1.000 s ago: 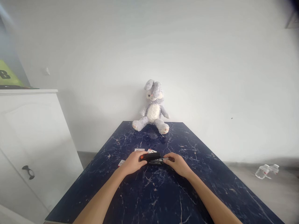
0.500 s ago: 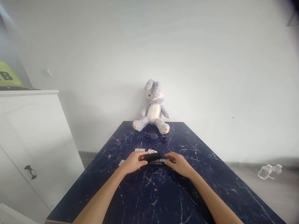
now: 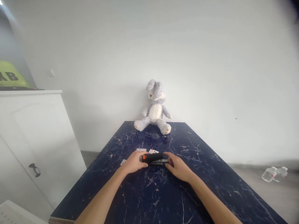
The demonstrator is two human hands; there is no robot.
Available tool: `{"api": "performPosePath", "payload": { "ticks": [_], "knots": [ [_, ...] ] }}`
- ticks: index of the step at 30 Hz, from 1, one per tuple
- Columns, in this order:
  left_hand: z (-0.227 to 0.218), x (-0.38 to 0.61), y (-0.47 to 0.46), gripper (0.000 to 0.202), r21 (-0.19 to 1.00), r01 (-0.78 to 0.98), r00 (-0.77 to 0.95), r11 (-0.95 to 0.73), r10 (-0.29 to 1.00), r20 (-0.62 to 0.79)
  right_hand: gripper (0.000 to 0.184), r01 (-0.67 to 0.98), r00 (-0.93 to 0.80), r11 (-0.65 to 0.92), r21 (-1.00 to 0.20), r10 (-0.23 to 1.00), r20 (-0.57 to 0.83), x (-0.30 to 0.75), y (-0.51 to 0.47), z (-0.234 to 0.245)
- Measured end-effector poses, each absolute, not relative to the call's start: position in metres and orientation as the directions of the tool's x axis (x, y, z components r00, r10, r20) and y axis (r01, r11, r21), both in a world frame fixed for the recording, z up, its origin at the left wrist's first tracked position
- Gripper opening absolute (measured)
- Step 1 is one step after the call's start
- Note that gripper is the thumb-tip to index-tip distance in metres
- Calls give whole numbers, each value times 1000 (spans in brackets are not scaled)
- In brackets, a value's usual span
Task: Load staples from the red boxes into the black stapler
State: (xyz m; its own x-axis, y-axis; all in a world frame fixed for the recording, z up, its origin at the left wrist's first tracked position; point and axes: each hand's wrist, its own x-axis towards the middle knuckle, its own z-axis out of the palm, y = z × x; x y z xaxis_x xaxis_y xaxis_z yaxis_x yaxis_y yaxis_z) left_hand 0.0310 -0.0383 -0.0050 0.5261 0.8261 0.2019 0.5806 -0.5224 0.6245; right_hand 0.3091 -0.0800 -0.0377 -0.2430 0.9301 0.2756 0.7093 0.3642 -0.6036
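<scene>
A black stapler [image 3: 154, 158] with an orange end lies on the dark blue marble table [image 3: 163, 193], about mid-table. My left hand [image 3: 134, 161] is curled round its orange left end. My right hand [image 3: 178, 167] grips its right end, fingers bent over the metal part. Small white and red packets [image 3: 152, 151] lie just behind the stapler, and one more [image 3: 123, 162] sits left of my left hand.
A grey and white plush rabbit [image 3: 154, 109] sits at the table's far edge against the white wall. A white cabinet [image 3: 30, 140] stands to the left with a green object [image 3: 11, 76] on top. Clear plastic bottles [image 3: 274, 173] lie on the floor at right.
My right hand has slid left along the stapler, covering more of its metal end. The view has shifted slightly; my left hand keeps its hold.
</scene>
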Motion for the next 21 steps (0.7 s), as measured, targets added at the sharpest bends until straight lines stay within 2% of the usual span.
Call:
{"api": "performPosePath", "payload": {
  "ticks": [3,5,13,21],
  "knots": [
    [-8,32,-37,48,653,554,519,-516,827,214,83,697,-258,368,-615,930,263,302,-83,-40],
    [-8,32,-36,46,667,534,532,-520,819,213,93,669,-263,360,-650,933,245,298,-84,-41],
    [-12,30,-34,45,725,485,551,-489,815,181,112,578,-234,276,-768,958,168,285,-77,-48],
    [-14,30,-32,39,754,472,564,-457,814,140,114,446,-259,230,-865,958,121,285,-75,-49]
  ]
}}
